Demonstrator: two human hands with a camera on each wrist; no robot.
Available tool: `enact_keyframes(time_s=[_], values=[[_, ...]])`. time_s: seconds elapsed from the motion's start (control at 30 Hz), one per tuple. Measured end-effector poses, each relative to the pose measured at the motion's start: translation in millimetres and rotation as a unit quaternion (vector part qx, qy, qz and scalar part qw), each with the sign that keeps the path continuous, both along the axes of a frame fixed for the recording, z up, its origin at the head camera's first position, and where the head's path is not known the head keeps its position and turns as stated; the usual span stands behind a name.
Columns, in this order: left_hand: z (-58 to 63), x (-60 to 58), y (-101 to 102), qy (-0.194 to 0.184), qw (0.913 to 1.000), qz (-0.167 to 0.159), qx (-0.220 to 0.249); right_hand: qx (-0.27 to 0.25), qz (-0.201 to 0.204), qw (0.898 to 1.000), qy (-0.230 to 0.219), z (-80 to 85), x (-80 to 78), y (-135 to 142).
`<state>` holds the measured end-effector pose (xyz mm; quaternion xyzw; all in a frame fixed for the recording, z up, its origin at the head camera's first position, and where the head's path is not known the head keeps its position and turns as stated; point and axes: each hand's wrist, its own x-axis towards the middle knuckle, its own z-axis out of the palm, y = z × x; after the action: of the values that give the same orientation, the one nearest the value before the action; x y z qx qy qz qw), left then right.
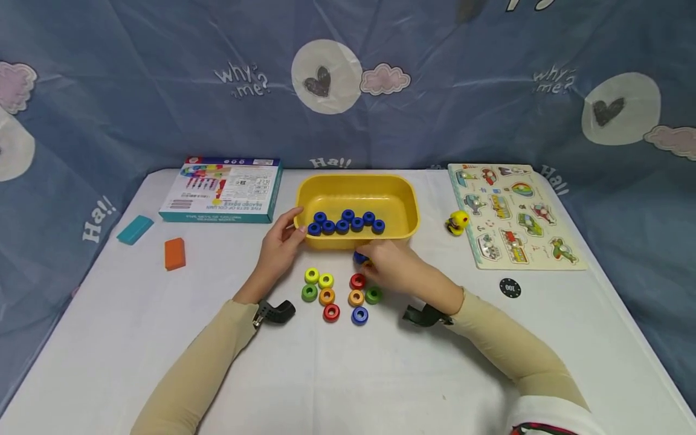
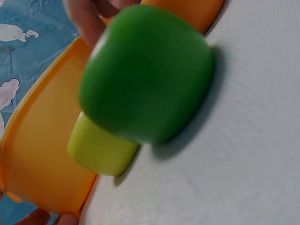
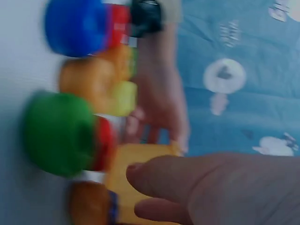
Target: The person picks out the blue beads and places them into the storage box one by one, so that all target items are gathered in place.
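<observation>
My left hand (image 1: 280, 244) grips the left end of a yellow tub (image 1: 410, 226), with thumb and index finger at its rim. Several dark blue ring beads (image 1: 342, 226) lie inside along the near wall. My right hand (image 1: 388, 264) is in front of the tub, its fingers pointing down over a blue bead (image 1: 359, 258) it partly covers; I cannot tell whether they pinch it. In the right wrist view an orange bead (image 3: 89, 202) sits low beside those fingers. Nearer me lie loose beads, among them yellow (image 1: 312, 275), green (image 1: 373, 295), red (image 1: 331, 312) and blue (image 1: 359, 315).
At the back left lies a flat printed box (image 1: 223, 190), with a teal block (image 1: 135, 229) and an orange block (image 1: 174, 254) near it. To the right are a small yellow-and-black toy (image 1: 457, 223), a picture puzzle board (image 1: 508, 214) and a black round chip (image 1: 510, 287).
</observation>
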<state>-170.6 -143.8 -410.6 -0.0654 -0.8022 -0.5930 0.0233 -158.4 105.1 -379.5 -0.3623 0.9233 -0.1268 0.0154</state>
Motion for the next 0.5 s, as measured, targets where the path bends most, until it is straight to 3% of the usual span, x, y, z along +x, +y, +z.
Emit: enact_keyframes(time_s=[0.13,0.5], values=[[0.0,1.2,0,-0.005,1.0000,-0.001,0.005,0.023,-0.005,0.999,0.027,-10.8,2.7,-7],[1.1,1.3,-1,-0.003,1.0000,0.001,0.003,-0.065,0.007,0.998,0.027,-29.2,-3.8,-12]])
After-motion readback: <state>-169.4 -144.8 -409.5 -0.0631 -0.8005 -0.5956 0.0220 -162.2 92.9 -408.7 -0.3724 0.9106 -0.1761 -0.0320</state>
